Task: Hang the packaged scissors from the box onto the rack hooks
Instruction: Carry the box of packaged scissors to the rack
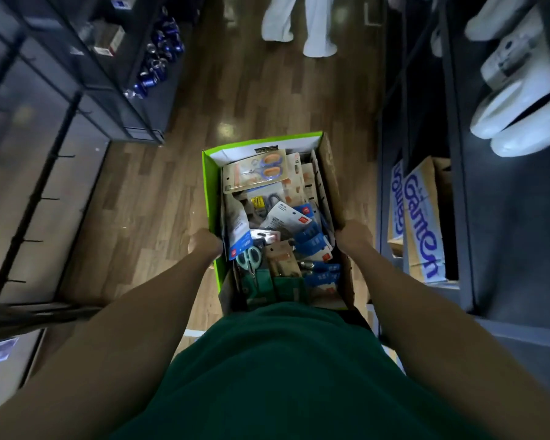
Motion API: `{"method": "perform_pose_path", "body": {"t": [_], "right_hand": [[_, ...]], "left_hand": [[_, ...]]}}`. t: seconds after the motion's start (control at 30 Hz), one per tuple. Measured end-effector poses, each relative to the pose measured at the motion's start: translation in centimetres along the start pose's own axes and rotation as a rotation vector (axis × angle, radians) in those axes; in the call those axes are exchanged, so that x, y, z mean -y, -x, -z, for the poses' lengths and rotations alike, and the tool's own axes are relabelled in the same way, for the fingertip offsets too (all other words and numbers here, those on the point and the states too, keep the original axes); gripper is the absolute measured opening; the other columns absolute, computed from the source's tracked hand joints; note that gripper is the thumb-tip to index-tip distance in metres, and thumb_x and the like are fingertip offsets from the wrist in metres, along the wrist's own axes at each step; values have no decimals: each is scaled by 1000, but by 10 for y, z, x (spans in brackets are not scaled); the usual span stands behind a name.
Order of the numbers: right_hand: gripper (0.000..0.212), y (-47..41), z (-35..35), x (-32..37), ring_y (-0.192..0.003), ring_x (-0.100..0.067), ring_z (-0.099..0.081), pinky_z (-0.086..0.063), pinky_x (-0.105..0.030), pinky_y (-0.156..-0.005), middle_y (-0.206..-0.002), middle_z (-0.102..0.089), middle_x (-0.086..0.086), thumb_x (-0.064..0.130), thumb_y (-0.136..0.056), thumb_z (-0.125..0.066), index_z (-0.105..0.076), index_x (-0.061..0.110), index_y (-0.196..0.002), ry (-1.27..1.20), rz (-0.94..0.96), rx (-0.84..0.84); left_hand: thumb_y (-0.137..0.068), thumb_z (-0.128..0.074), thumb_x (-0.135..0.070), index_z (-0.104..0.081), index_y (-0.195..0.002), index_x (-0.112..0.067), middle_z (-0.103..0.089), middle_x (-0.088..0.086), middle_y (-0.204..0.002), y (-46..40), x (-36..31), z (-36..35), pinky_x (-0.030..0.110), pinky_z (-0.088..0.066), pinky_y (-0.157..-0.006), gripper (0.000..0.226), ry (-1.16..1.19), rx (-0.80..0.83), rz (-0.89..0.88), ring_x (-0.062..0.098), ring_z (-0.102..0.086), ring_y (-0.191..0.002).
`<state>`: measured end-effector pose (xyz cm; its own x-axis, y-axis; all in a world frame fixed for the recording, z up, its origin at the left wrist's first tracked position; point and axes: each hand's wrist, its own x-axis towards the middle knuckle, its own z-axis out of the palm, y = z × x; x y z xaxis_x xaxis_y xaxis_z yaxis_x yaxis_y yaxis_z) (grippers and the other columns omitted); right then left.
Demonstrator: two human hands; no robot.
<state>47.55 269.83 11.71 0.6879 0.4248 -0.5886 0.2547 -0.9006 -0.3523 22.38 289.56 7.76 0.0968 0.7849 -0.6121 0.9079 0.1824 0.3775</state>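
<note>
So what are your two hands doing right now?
Left hand: grips the left wall of the box.
Right hand: grips the box's right wall.

You stand in a shop aisle: wood-plank floor, dark metal display shelving on both sides, a black rack of bare peg hooks at left, blue cans shelved, and a stock carton with blue lettering at right.

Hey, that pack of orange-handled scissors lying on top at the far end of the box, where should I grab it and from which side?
Take the scissors pack by its right-hand edge, coming from above. It lies flat, face up, on top of the other packs in the box, so that edge looks free for a thumb-and-finger grip.
</note>
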Motion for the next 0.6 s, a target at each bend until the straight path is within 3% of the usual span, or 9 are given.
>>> {"method": "perform_pose_path", "body": {"t": [0.13,0.27,0.4,0.47,0.53,0.6], "right_hand": [[18,-67,20,35,-103,-35,-60,-38,-29,-71,-114,-63,-23,12,-98,-49,-60,-1,-104,-7,80,72],[14,-130,53,72,-86,-27,-57,-41,-30,-70,-108,-64,-18,15,-97,-51,-59,4,-97,30,89,87],[20,-172,73,97,-96,-30,-60,-48,-34,-77,-113,-63,-20,13,-97,-51,-59,-2,-108,42,112,111],[23,-190,81,109,-103,-33,-61,-49,-35,-79,-114,-63,-20,15,-98,-52,-58,-2,-112,55,108,148],[24,-206,88,122,-99,-32,-61,-49,-34,-76,-109,-63,-17,18,-98,-54,-59,-3,-110,62,118,174],[26,-216,94,136,-92,-30,-58,-45,-32,-73,-102,-61,-14,20,-98,-55,-60,-3,-109,81,124,203]], "left_hand": [[-91,-58,-19,-57,-115,7,-61,26,-115,-34,-41,14,41,-50,-87,35,-42,-40,64,40,-61,-106],[-87,-62,-19,-60,-110,7,-64,25,-110,-61,-87,29,44,-53,-82,35,-16,-71,104,38,-64,-101],[-90,-59,-25,-60,-115,1,-63,23,-113,-72,-139,45,46,-57,-81,36,-31,-97,145,41,-64,-99],[-92,-55,-24,-61,-111,-3,-65,20,-107,-77,-162,56,41,-57,-74,29,-77,-87,137,39,-66,-93],[-91,-54,-23,-63,-106,-5,-66,18,-101,-85,-179,66,37,-55,-66,26,-121,-109,134,38,-66,-87],[-90,-53,-22,-63,-109,-4,-66,19,-105,-94,-187,73,36,-55,-69,28,-150,-135,147,39,-65,-91]]}}
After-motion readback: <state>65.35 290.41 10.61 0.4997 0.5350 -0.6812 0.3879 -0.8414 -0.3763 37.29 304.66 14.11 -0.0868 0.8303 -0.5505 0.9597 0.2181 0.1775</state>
